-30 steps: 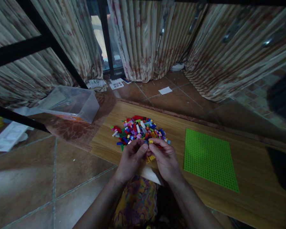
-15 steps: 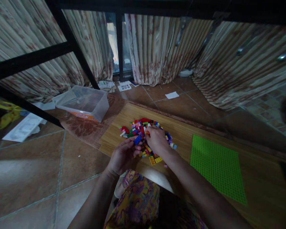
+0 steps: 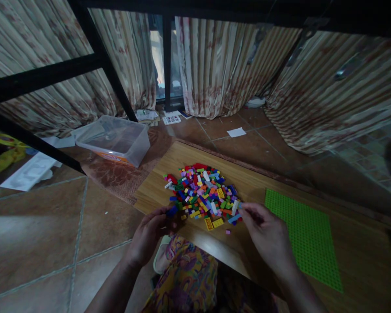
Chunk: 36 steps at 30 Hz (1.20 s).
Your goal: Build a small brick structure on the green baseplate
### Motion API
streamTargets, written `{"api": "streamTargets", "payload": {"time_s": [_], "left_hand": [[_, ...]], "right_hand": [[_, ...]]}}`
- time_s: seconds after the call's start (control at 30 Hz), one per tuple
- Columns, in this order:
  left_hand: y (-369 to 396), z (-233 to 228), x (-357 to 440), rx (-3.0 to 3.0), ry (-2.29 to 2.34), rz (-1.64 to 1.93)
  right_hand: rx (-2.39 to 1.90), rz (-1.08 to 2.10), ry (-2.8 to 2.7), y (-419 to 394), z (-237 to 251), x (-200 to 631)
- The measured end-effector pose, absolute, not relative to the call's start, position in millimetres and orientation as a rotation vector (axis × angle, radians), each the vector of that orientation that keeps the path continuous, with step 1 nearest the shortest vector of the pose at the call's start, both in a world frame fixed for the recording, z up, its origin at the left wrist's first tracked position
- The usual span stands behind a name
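Between the fingers of my left hand (image 3: 151,234) is a dark blue toy building brick (image 3: 172,211), held at the near left side of a heap of mixed bricks (image 3: 202,191). My right hand (image 3: 269,232) is at the heap's right edge, thumb and fingers pinched together on a small light blue brick (image 3: 240,205). A white brick (image 3: 235,207) lies just left of those fingertips. Beyond my right hand lies a green studded baseplate (image 3: 309,234), flat on the wooden board. Two yellow bricks (image 3: 208,224) sit at the heap's near edge.
The wooden board (image 3: 247,174) carries the heap and baseplate. A clear plastic bin (image 3: 117,139) stands beyond its left end. Papers (image 3: 236,132) lie on the tiled floor near the curtains (image 3: 208,69). A dark metal frame (image 3: 107,78) rises at the left.
My right hand has moved from the middle of the heap to its right edge, uncovering the bricks. The left hand has drawn back toward me and left with the blue brick.
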<state>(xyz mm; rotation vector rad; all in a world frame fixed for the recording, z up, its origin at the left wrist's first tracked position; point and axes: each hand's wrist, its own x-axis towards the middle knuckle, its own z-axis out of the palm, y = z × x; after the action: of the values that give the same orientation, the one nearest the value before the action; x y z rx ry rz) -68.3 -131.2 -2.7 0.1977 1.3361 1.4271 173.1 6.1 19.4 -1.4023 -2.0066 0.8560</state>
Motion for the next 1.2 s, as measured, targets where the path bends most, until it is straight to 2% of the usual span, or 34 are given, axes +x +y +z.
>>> {"api": "streamTargets", "payload": {"time_s": [0.2,0.4,0.6,0.8,1.07,1.2], "left_hand": [[-134.3,-1.8,-59.2,0.302,1.445,1.319],[-121.6,-9.8,-48.3,0.464,1.529,1.304],[-112.9,-16.0,-40.0,0.478,1.597,1.318],[-107.1,-19.7,-29.1,0.484,1.571,1.387],[-118.6,-26.8,-24.2,0.593,1.587,1.388],[-118.9,-24.5,-19.1,0.647,1.615,1.36]], "right_hand": [[-1.503,1.06,-2.153,-49.4,-13.8,195.6],[-1.337,1.001,-2.179,-35.2,-18.6,159.0],[-1.321,1.066,-2.08,-25.4,-16.0,158.2],[-1.316,0.936,-2.065,-17.7,-12.5,148.6],[-1.43,0.58,-2.371,-7.3,-3.9,124.4],[-1.396,0.512,-2.472,-3.9,-3.6,121.7]]}}
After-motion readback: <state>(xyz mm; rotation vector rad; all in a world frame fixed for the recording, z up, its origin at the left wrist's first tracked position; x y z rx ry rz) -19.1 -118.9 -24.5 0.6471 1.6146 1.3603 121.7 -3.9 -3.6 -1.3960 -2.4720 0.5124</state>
